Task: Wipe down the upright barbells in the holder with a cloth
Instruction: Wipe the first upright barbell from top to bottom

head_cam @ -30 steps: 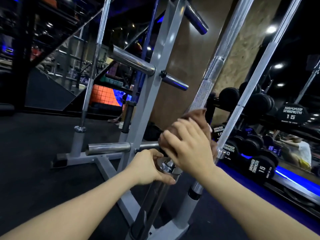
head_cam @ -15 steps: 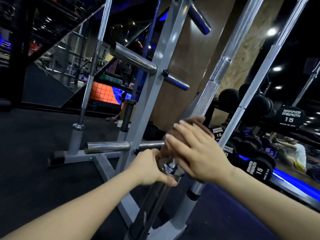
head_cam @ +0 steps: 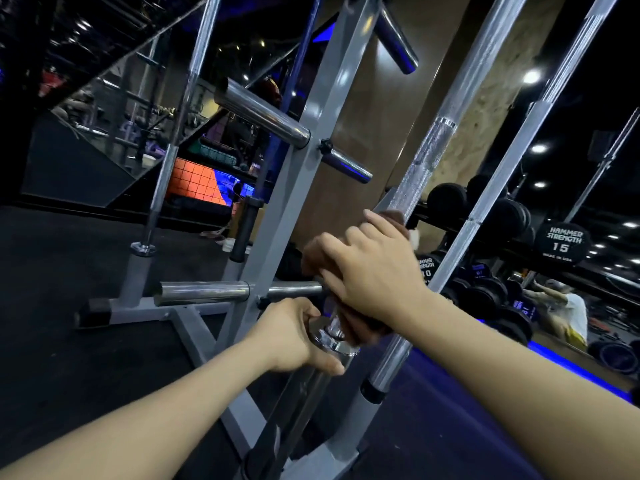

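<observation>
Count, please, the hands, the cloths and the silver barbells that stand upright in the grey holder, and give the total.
Hands: 2, left hand and right hand
Cloths: 1, brown cloth
Silver barbells: 3, wiped barbell, right barbell, left barbell
Total: 6
</observation>
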The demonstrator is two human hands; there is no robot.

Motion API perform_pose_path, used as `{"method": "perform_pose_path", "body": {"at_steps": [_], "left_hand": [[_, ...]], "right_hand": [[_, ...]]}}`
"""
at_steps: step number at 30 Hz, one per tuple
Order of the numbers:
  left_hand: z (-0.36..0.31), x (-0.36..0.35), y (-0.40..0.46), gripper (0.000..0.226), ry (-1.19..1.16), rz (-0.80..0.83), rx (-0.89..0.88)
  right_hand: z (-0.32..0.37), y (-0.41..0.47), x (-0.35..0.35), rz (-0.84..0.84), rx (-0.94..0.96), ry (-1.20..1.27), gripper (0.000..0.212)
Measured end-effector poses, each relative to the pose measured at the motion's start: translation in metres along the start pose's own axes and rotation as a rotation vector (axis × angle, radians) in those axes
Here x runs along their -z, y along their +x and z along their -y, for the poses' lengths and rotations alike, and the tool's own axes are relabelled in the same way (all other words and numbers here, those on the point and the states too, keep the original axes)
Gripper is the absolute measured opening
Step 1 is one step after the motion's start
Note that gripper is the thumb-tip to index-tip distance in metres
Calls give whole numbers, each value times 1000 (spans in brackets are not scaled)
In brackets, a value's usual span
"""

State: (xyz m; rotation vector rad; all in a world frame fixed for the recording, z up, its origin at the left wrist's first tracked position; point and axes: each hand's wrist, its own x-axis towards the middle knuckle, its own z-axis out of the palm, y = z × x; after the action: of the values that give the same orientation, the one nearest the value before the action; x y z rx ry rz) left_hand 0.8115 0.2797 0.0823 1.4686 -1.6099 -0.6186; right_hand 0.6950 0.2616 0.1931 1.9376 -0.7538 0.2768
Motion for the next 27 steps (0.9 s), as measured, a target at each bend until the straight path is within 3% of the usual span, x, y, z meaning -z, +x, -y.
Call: {"method": "perform_pose_path", "body": {"at_steps": [3, 7, 10, 14, 17, 22, 27], "left_hand": [[4, -1, 1, 72, -20, 5, -1], [3, -1, 1, 73, -26, 25, -14], [0, -1, -1, 71, -16, 7, -17], [0, 1, -4, 60, 6, 16, -56], [0, 1, -4, 55, 11, 7, -87], [6, -2, -2, 68, -46, -8, -28], [4, -1, -3, 73, -26, -11, -49]], "right_hand": [[-24, -17, -3, -132, 34, 3, 37], [-60, 19, 19, -255, -148, -35, 40], [-48, 13, 13, -207, -203, 3, 35], [12, -34, -20, -69, 45, 131, 36], [11, -35, -21, -77, 141, 115, 40], [-38, 3, -1, -291, -63, 9, 32], [-18, -18, -12, -217, -43, 104, 36]]}}
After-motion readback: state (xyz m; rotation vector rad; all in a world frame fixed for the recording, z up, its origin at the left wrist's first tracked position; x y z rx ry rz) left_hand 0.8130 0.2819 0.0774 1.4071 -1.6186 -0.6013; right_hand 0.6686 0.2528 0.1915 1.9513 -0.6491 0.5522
